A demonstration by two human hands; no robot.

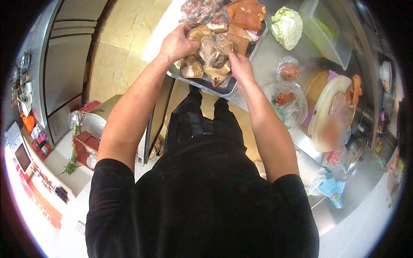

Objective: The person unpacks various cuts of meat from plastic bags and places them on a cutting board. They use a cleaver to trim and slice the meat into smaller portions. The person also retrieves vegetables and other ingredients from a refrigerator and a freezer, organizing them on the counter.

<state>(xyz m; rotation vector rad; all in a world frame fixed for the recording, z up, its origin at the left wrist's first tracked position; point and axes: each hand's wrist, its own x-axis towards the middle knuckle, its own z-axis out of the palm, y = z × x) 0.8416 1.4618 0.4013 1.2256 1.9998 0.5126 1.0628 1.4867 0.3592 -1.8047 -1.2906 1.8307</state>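
A shallow metal tray (201, 84) of meat lies before me, partly beyond the edge of the steel counter. My left hand (179, 45) curls its fingers around a brown cooked meat piece (200, 33) at the tray's left side. With its fingers, my right hand (240, 64) grips the side of meat in a clear plastic bag (211, 53) at the middle of the pile; its fingertips are partly hidden. Below the bag are more brown pieces (192, 67). Farther up lie bagged pinkish meat (198, 11) and a reddish-brown slab with skin (246, 13).
On the steel counter (264, 58) to the right are a cabbage (287, 28), a translucent plastic bin (335, 42), small bagged food (289, 71) and a round cutting board (330, 87) with meat. A plastic film roll (306, 167) lies nearer. A red-brown basket (84, 146) stands at left.
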